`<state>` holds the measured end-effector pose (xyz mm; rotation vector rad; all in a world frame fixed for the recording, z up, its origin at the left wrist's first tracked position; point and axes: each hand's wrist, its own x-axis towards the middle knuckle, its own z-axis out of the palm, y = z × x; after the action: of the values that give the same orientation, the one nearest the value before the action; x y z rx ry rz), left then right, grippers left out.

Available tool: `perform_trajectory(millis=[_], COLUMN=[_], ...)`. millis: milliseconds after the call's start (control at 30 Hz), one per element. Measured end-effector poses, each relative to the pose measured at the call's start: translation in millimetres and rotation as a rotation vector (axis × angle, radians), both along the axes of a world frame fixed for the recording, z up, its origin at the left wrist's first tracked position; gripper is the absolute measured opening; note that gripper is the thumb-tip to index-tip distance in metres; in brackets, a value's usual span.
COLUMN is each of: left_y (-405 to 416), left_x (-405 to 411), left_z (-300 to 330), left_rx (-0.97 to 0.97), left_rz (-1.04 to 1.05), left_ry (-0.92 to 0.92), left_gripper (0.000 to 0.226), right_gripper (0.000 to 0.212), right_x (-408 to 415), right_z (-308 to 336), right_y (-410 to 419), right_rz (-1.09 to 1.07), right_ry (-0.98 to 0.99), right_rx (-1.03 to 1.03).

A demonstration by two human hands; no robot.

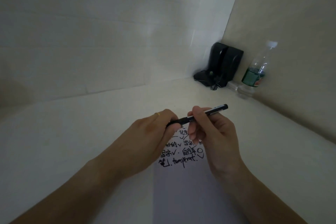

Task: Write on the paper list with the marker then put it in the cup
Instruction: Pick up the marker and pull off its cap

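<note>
A black marker point(214, 110) is held level above the desk, between both hands. My left hand point(154, 132) is closed around its left end, which looks like the cap end. My right hand point(212, 132) pinches the barrel near the middle, and the marker's far end sticks out to the right. Below the hands lies a white paper list point(181, 187) with several lines of black handwriting, its upper part hidden by the hands. No cup is in view.
A pair of black speakers point(223, 65) with cables stands in the far corner where two walls meet. A clear plastic water bottle point(254, 74) with a green label stands to their right. The white desk point(91, 123) stretches out to the left.
</note>
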<state>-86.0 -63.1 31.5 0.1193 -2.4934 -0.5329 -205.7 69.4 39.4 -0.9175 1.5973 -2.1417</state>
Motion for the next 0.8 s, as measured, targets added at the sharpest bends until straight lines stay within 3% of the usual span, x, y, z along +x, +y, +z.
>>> perform_trajectory(millis=[333,533,633,733,800], left_y=[-1.5,5.3,1.2,-14.3,-20.7], left_x=[2.0,-2.3,4.4,18.0,21.0], left_z=[-1.7,4.8,6.0,5.0,3.7], left_rx=[0.055,0.210,0.346,0.580,0.515], left_rz=[-0.049,-0.110,-0.072,0.013,0.039], left_ry=[0.017,-0.019,-0.080,0.021,0.044], left_gripper=[0.034,0.044,0.047,0.048,0.053], right_gripper=[0.027,0.024,0.030,0.029,0.027], right_x=[3.0,9.1,-7.4,-38.3,-43.2], right_z=[-1.6,1.1,3.3,12.1,9.2], right_y=[0.7,-0.7,-1.0,16.1,22.4], right_rz=[0.034,0.012,-0.122,-0.272,-0.269], right_ry=[-0.007,-0.077,-0.252,-0.411,-0.386], right_rx=[0.006,-0.021,-0.099,-0.207,-0.194])
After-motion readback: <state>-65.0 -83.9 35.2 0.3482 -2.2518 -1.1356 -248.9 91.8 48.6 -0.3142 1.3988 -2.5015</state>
